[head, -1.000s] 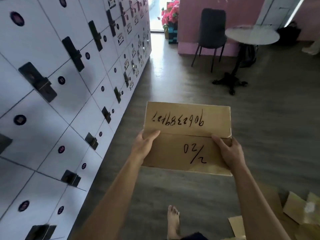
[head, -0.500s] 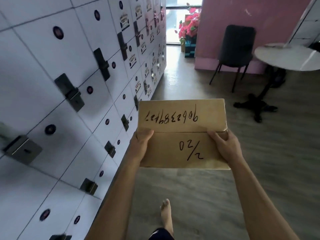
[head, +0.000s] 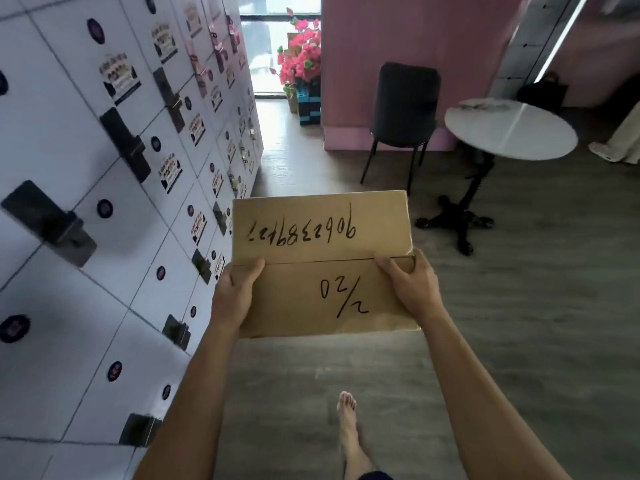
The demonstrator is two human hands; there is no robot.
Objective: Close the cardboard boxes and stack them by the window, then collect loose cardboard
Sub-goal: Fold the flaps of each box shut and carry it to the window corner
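Currently: white locker wall (head: 86, 209) fills left side; wood floor (head: 519, 341) ahead, window (head: 273, 46) at far end. Round table (head: 509, 133) and dark chair (head: 403, 109) right. Closed cardboard box (head: 322, 265) held at chest height, above floor, flaps shut. Left hand (head: 235, 296), right hand (head: 412, 285) clamp box sides, thumbs on top. Bare foot (head: 349, 427) below

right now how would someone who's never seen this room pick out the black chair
Follow the pink wall at the far right of the room. The black chair stands against its base, left of the round white table. It is the only seat, dark, with thin legs.
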